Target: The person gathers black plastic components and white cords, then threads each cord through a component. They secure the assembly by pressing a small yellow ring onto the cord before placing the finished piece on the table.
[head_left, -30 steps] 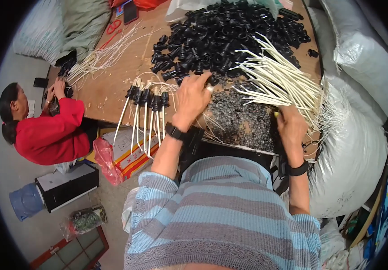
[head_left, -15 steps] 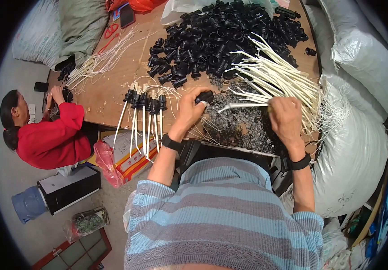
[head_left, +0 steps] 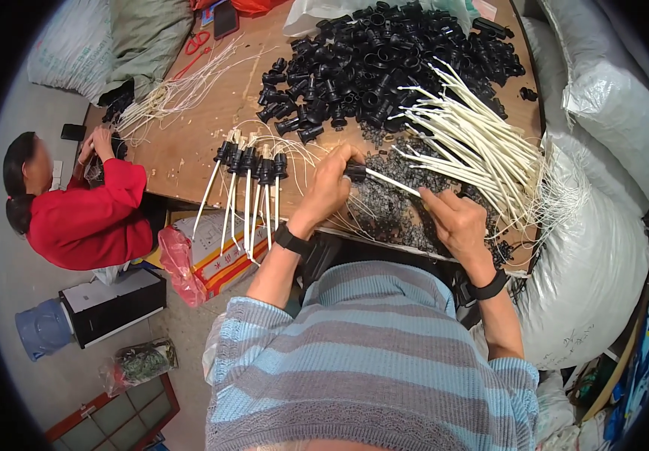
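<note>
Your left hand is closed around a black fitting, held just above the near part of the wooden table. Your right hand pinches a white rod between thumb and fingers. The two hands stand apart, with the rod spanning the gap between them. The rod's left end meets the fitting; your fingers cover much of it, so how far the rod sits inside cannot be told.

Below and between your hands lies a scatter of small dark and clear pieces. Beyond it you have a large heap of black fittings, and to the right of that a loose bundle of white rods, some of them lying over the heap's edge. Thin white wires trail from the bundle's right end.

To the left of your left hand, a row of joined pieces rests at the table's near edge, black parts on the wood and white rods pointing out past it. Farther left lie loose pale wires, near red-handled scissors. A co-worker in a red top works at the left end.
</note>
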A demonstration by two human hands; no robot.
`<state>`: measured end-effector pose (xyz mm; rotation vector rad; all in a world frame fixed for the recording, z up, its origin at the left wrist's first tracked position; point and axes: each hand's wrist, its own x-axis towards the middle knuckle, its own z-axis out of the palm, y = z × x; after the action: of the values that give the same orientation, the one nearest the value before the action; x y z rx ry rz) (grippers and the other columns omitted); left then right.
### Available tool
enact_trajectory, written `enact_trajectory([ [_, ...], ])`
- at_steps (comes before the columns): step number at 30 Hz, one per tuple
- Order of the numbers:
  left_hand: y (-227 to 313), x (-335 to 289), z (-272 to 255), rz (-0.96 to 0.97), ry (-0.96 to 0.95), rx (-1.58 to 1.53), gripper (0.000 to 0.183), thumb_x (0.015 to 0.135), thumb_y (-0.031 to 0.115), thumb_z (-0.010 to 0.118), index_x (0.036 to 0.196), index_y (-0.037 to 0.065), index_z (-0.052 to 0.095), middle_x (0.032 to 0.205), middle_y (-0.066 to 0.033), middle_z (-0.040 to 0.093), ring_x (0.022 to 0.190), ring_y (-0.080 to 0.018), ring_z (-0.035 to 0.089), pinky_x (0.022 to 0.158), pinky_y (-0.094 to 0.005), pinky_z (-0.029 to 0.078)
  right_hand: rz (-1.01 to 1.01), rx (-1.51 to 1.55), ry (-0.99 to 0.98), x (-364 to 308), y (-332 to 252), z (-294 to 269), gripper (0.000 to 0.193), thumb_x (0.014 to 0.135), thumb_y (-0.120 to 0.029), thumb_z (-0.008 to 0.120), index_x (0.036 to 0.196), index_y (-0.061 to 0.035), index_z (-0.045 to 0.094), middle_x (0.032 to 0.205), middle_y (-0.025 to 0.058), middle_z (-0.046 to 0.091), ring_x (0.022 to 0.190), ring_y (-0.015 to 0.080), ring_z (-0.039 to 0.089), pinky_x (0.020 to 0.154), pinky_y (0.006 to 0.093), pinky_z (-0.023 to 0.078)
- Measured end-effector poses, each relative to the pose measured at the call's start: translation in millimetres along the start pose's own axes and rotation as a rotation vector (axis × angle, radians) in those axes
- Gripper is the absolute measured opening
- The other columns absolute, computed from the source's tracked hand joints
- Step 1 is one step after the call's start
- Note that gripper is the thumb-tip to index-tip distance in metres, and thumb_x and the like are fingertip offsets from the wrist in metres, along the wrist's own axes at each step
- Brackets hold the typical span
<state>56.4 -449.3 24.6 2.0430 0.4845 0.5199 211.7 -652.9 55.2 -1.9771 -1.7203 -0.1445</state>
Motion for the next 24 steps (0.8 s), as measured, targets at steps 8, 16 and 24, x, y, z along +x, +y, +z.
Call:
enact_trajectory([
  [8,2.5,-8.0,9.7,0.058,0.043,0.059,0.031,0.067,-0.013,0.047,0.085,0.007,0.062,0.082,-0.0107,0.059,0.091,-0.0316,0.053,0.081,-0.0372,0.04,0.355,-0.223,-0.324,2.9,1.4,-24.4,0.041,0.075,-0.015,0.074,0.115,-0.0116,0.064,0.068,0.0076,0.061,0.054,0.0263,0.059,0.048,0.039,0.043],
  [16,43.8,-10.8,20.8,0.48,-0.195,0.513,0.035,0.074,0.016,0.074,0.109,0.021,0.066,0.096,-0.0017,0.066,0.062,-0.0177,0.061,0.049,-0.0282,0.047,0.444,0.714,-0.108,10.9,10.2,-10.1,0.009,0.081,-0.007,0.067,0.076,-0.0047,0.059,0.105,0.0105,0.068,0.064,0.0102,0.057,0.054,0.0266,0.041],
  [24,39.0,-9.6,23.3,-0.54,-0.053,-0.461,0.018,0.087,0.01,0.065,0.102,0.001,0.066,0.073,0.0002,0.064,0.06,-0.0044,0.057,0.05,-0.0197,0.042,0.287,0.435,-0.3,23.8,-24.7,10.0,0.01,0.08,-0.012,0.073,0.086,-0.0067,0.066,0.073,0.0067,0.064,0.062,0.0214,0.06,0.057,0.0311,0.047],
])
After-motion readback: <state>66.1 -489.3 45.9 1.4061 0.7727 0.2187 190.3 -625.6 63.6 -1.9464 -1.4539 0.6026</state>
